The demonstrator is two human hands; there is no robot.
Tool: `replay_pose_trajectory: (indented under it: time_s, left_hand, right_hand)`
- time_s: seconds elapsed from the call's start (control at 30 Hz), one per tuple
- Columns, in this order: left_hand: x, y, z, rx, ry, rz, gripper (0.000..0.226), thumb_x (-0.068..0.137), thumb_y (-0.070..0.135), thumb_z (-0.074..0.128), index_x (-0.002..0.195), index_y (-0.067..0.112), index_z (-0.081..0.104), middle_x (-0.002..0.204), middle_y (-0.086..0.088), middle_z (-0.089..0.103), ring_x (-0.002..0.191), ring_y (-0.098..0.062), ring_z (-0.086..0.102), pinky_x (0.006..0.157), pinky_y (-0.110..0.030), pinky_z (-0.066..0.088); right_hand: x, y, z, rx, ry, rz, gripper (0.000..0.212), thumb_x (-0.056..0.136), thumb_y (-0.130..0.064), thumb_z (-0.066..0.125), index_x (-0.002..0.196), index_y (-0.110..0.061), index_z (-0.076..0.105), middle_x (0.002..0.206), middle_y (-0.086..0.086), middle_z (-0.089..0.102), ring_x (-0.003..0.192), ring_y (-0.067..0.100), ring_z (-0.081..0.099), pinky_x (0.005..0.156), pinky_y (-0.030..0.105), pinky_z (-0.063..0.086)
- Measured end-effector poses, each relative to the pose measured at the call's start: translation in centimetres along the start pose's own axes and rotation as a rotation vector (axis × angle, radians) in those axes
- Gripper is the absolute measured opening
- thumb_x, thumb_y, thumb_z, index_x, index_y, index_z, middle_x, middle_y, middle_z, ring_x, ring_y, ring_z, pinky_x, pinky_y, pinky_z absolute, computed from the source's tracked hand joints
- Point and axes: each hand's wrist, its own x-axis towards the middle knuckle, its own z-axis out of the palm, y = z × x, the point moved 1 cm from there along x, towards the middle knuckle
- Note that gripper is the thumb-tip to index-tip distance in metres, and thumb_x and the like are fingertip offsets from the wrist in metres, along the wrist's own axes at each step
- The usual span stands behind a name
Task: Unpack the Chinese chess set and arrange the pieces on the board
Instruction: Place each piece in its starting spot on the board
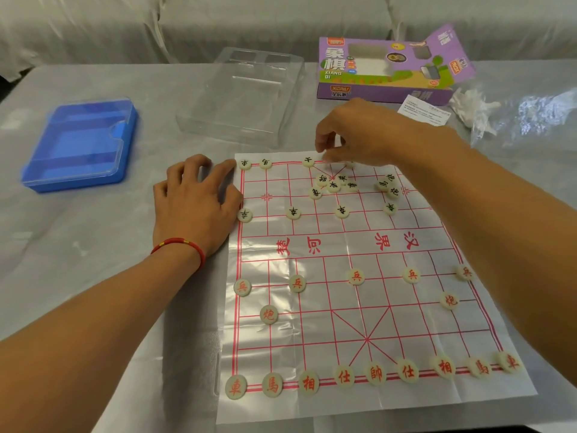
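The plastic-sheet board (359, 245) with red lines lies on the table. Red-lettered pieces stand along its near edge (376, 374) and on the soldier and cannon points. Black-lettered pieces sit at the far side: some on points (245, 164), a loose cluster (333, 184) in the far middle and another (388, 185) to its right. My right hand (359, 135) hovers over the far edge, its fingertips pinching a pale piece (327, 157). My left hand (193, 201) lies flat with spread fingers on the table at the board's far-left edge.
A blue case with a clear lid (81, 145) lies at the left. A clear plastic tray (246, 95) stands beyond the board. The purple game box (384, 73), a leaflet (424, 109) and crumpled plastic wrap (530, 117) are at the far right.
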Motion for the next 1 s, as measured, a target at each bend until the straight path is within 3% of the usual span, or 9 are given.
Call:
replay_pose_trajectory:
  time_s: [0.23, 0.5, 0.73, 1.0]
  left_hand:
    - [0.0, 0.0, 0.0, 0.007, -0.012, -0.003, 0.048, 0.098, 0.055, 0.035, 0.143, 0.041, 0.039, 0.143, 0.001, 0.040, 0.136, -0.026, 0.031, 0.110, -0.049, 0.028]
    - [0.1, -0.1, 0.0, 0.017, -0.016, -0.005, 0.048, 0.098, 0.055, 0.036, 0.144, 0.041, 0.038, 0.145, 0.001, 0.039, 0.137, -0.026, 0.031, 0.110, -0.050, 0.028]
    - [0.0, 0.0, 0.0, 0.017, -0.014, -0.003, 0.048, 0.098, 0.055, 0.036, 0.144, 0.041, 0.038, 0.145, 0.000, 0.039, 0.137, -0.026, 0.032, 0.110, -0.050, 0.029]
    - [0.0, 0.0, 0.0, 0.014, -0.015, -0.003, 0.049, 0.098, 0.055, 0.035, 0.144, 0.041, 0.038, 0.144, 0.001, 0.040, 0.137, -0.025, 0.031, 0.110, -0.049, 0.029]
  right_hand:
    - [-3.7, 0.5, -0.4, 0.014, -0.005, 0.026, 0.018, 0.088, -0.029, 0.073, 0.105, -0.024, 0.072, 0.097, -0.006, 0.069, 0.078, 0.007, 0.054, 0.072, 0.027, 0.045]
    - [-2.3, -0.9, 1.4, 0.007, 0.022, 0.014, 0.027, 0.087, -0.043, 0.071, 0.106, -0.024, 0.070, 0.098, -0.005, 0.064, 0.088, 0.013, 0.057, 0.073, 0.030, 0.048]
    - [-1.4, -1.0, 1.5, 0.019, -0.003, 0.009, 0.019, 0.084, -0.038, 0.075, 0.099, -0.026, 0.072, 0.094, -0.006, 0.068, 0.086, 0.014, 0.060, 0.077, 0.036, 0.055]
    - [-1.0, -0.4, 0.7, 0.046, -0.033, -0.015, 0.023, 0.085, -0.037, 0.075, 0.103, -0.024, 0.073, 0.094, -0.008, 0.068, 0.085, 0.009, 0.059, 0.069, 0.024, 0.046]
